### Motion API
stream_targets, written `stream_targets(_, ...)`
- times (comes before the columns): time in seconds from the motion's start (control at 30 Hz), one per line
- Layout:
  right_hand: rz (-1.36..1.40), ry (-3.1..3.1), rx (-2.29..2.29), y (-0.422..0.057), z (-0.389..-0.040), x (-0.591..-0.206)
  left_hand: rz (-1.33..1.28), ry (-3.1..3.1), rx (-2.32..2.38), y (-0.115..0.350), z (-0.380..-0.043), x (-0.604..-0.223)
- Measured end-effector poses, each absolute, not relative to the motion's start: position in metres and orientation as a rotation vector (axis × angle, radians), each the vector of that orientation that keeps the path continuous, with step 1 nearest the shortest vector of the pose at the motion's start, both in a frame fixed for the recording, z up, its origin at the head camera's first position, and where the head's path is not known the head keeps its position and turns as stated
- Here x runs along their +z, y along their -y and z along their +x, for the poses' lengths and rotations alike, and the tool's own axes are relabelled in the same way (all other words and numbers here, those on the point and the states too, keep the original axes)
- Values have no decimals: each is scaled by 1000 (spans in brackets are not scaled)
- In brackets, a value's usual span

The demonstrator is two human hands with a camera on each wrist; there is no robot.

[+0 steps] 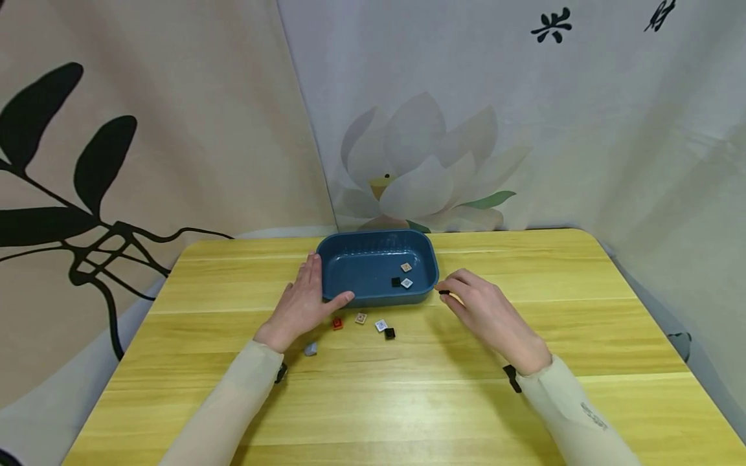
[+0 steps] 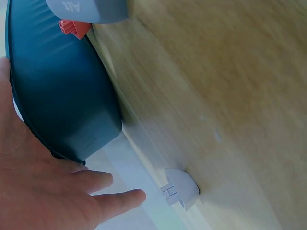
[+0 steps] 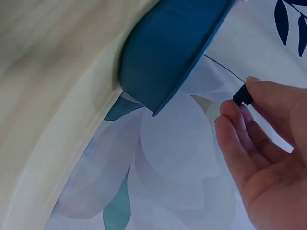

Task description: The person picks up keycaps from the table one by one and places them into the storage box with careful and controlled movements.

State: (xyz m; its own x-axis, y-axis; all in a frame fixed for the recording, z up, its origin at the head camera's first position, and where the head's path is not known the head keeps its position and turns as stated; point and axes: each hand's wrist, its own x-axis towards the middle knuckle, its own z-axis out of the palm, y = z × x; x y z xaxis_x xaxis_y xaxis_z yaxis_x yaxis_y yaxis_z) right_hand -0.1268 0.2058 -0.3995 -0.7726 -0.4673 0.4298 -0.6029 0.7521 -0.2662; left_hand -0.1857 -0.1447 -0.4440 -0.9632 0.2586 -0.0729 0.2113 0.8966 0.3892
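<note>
A blue rectangular plastic basin (image 1: 373,301) stands near the table's far edge. My left hand (image 1: 300,298) rests along its left side, fingers extended and thumb spread by the front wall. Right of the basin, my right hand (image 1: 484,304) pinches a small black keycap (image 3: 243,95) between thumb and fingertips, held off the table near the rim. Inside the basin lie a beige keycap (image 1: 406,266), a black keycap (image 1: 396,282) and a white keycap (image 1: 406,283).
Before the basin lie a red keycap (image 1: 337,323), a beige keycap (image 1: 361,318), a white keycap (image 1: 381,325) and a black keycap (image 1: 390,333). A grey keycap (image 1: 311,349) sits nearer the left wrist. Behind the wooden table (image 1: 443,414) hangs a printed curtain (image 1: 233,129).
</note>
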Motion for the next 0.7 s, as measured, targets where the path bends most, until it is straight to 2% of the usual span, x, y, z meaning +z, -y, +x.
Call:
stream_targets(0.4,741,2571,660,-186,-151,-388,366,-2936,583,144,-185,-443)
stream_targets(0.7,717,2559,696,-174,-174,-394,369,-2935,586,144,-185,-443)
